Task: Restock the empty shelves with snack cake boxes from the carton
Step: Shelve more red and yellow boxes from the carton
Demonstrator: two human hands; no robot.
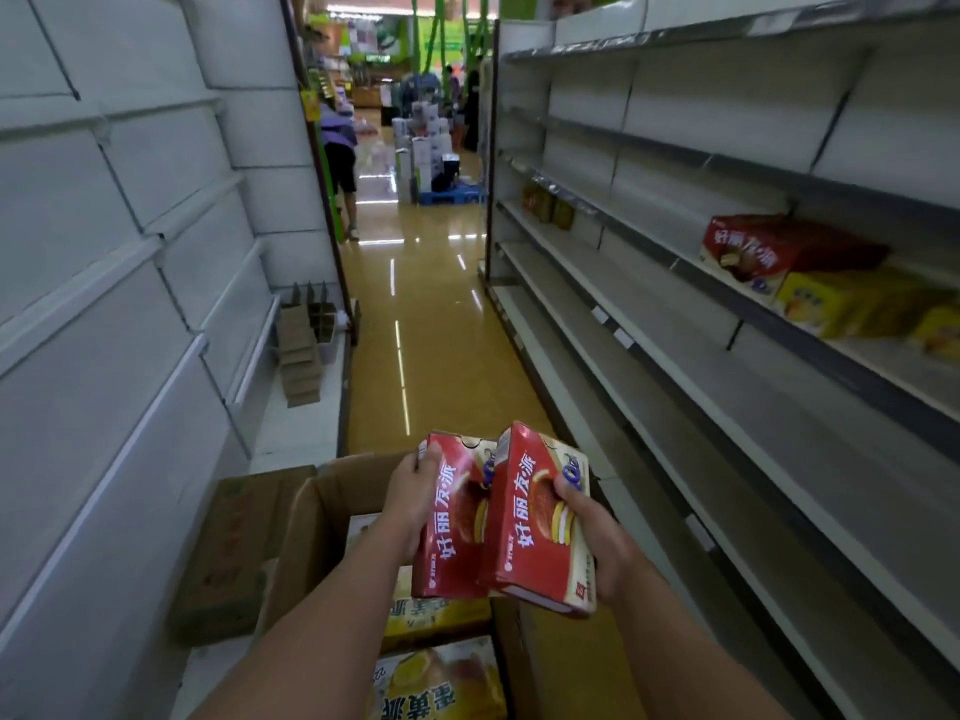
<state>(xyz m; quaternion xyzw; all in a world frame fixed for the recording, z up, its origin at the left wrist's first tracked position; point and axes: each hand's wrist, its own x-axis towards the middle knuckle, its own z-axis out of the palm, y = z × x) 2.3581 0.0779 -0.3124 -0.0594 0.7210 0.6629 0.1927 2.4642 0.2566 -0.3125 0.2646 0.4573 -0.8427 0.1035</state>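
From the head view, the left hand and right hand each clasp a red snack cake box by its outer edge above the open carton, stiff, light cardboard best held across its narrow sides
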